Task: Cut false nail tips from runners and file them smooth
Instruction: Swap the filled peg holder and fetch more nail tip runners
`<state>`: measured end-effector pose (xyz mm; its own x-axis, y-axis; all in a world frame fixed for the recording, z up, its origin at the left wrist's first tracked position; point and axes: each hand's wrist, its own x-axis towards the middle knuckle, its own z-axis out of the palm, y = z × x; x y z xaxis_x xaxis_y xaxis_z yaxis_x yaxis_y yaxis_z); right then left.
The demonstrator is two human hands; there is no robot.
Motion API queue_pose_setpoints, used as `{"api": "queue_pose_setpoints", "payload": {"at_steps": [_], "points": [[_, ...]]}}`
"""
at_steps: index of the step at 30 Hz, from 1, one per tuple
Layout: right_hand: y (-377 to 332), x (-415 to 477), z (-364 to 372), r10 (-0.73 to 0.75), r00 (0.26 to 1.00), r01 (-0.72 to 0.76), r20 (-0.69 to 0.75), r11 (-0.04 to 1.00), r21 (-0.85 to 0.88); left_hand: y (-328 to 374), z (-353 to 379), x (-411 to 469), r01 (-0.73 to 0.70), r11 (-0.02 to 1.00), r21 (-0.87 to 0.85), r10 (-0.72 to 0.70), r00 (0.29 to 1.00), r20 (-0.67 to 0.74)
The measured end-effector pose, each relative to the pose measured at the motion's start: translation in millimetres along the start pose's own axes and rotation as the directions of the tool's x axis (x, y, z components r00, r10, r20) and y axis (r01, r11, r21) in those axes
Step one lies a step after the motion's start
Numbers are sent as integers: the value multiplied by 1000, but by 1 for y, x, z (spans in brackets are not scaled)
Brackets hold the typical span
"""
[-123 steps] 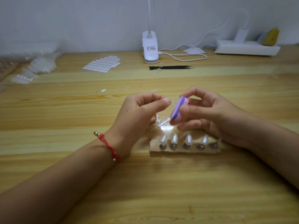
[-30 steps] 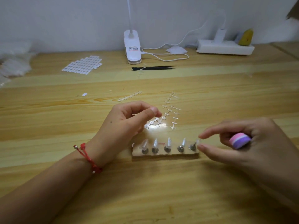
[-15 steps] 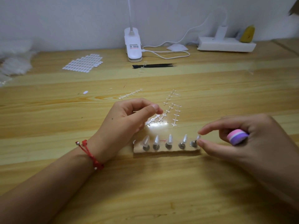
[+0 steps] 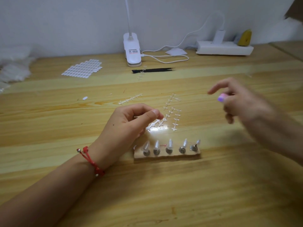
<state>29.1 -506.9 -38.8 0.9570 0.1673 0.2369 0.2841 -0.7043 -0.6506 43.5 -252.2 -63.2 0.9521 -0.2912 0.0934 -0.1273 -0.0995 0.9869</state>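
A small wooden block (image 4: pixel 167 155) lies on the table in front of me, with several clear nail tips (image 4: pixel 169 144) standing on metal pins. Bare clear runners (image 4: pixel 170 115) lie just behind it, and another runner piece (image 4: pixel 131 99) lies further left. My left hand (image 4: pixel 129 123) rests left of the runners, its thumb and index finger pinching what looks like a thin clear runner strip. My right hand (image 4: pixel 242 105) is raised and blurred to the right of the block. Its curled fingers grip a pink and purple file block (image 4: pixel 221 97), and the index finger points left.
At the back stand a white clip lamp (image 4: pixel 132 51) with its cable and a white power strip (image 4: pixel 224 49). Black tweezers (image 4: pixel 152 70) lie before the lamp. A sheet of white oval stickers (image 4: pixel 82 68) and plastic bags (image 4: pixel 13 69) lie at the back left.
My right hand has left the rightmost nail tip on the block and risen up and to the right with the file block. My left hand has stayed in place.
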Motion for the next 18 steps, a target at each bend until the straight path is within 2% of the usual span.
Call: {"api": "queue_pose_setpoints", "payload": {"at_steps": [5, 9, 13, 16, 18], "points": [[-3, 10, 30, -112, 965, 147, 239, 980, -133, 2, -1, -2, 5, 1000, -18, -6, 1000, -13], [-2, -7, 5, -178, 974, 192, 140, 977, -93, 2, -1, -1, 10, 1000, -19, -11, 1000, -22], [-12, -40, 19, -212, 945, 221, 249, 975, -9, 2, 0, -1, 0, 1000, 3, 0, 999, -36], [-12, -39, 33, -206, 958, 196, 200, 978, 69, 3, 1, -4, -10, 1000, 19, 11, 998, -61], [-5, -45, 22, -218, 957, 222, 191, 975, -4, 2, 3, -7, -43, 997, 63, 47, 997, -65]]}}
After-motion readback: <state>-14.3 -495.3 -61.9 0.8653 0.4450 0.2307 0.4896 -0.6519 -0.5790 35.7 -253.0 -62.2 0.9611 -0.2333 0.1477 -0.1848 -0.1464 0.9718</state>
